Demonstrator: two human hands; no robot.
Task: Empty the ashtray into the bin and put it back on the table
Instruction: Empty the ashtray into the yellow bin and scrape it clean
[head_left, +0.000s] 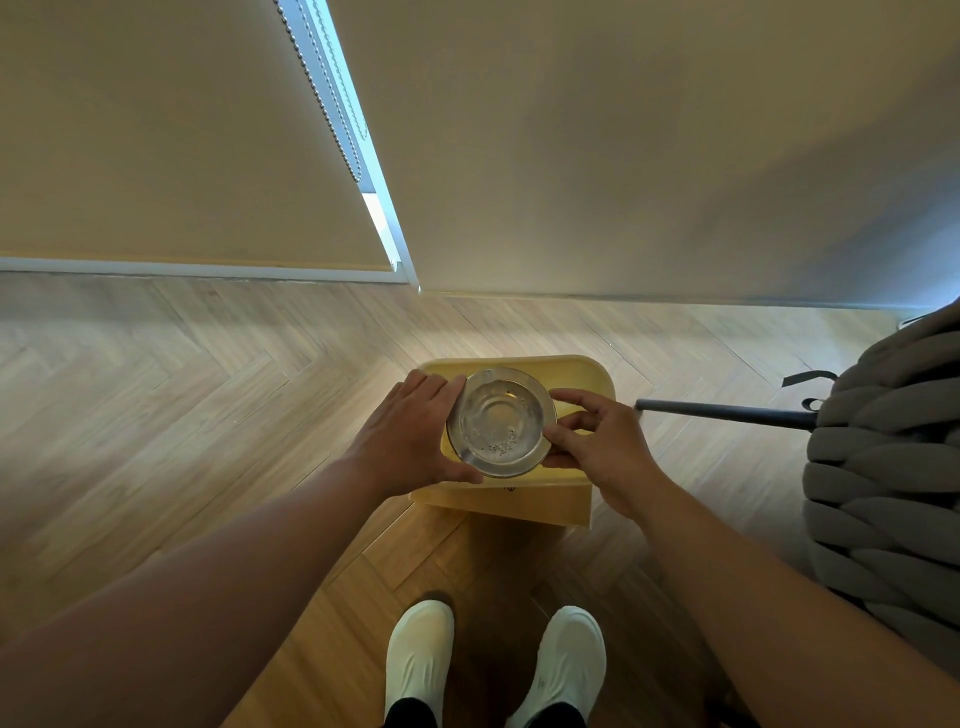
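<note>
A round clear glass ashtray (500, 422) with a few grey ash specks in its bowl is held level above a yellow bin (582, 374) that stands on the floor. My left hand (410, 436) cups the ashtray's left rim. On the right rim, my right hand (597, 441) pinches it with thumb and fingers. The bin's inside is mostly hidden by the ashtray and both hands. No table is in view.
Herringbone wood floor (208, 415) lies all around the bin. A grey chunky-knit pouf or seat (893, 467) is at the right, with a dark metal bar (727, 412) sticking out toward the bin. Walls and a blind with a bead chain (322, 104) are behind. My white shoes (421, 660) are below.
</note>
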